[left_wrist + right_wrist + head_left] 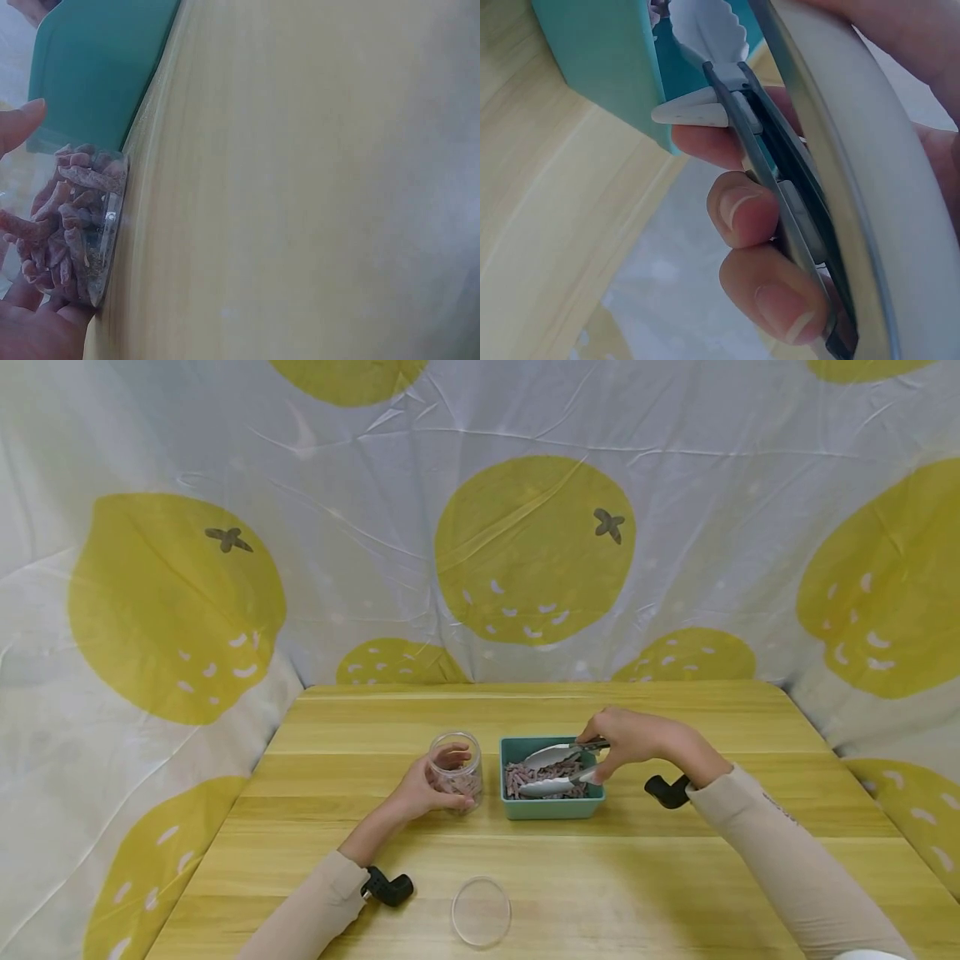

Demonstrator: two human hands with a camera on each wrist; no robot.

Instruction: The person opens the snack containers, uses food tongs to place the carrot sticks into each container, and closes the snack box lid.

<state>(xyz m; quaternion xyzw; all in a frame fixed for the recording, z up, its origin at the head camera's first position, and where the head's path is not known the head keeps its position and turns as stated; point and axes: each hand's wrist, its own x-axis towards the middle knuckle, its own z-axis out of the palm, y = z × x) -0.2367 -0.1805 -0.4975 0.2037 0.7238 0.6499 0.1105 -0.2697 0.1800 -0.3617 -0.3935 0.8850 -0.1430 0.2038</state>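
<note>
My left hand (415, 789) grips a clear plastic jar (467, 777) around its side, thumb in front and fingers behind. Purplish-brown dried strips (71, 217) fill the lower part of the jar, which stands on the table without a lid. To its right sits a teal rectangular box (551, 810) with many more such strips (555, 771). My right hand (633, 745) holds a pair of tongs (551, 787) at the box's right end. Its two scalloped white tips are spread apart, down among the strips. In the right wrist view, fingers curl round the handles of the tongs (795, 180).
A round clear lid (481, 912) lies flat on the wooden table (637, 877), nearer to me than the jar. Behind the table hangs a white cloth (360, 527) printed with yellow lemons. Black wrist cameras (387, 887) sit on both forearms.
</note>
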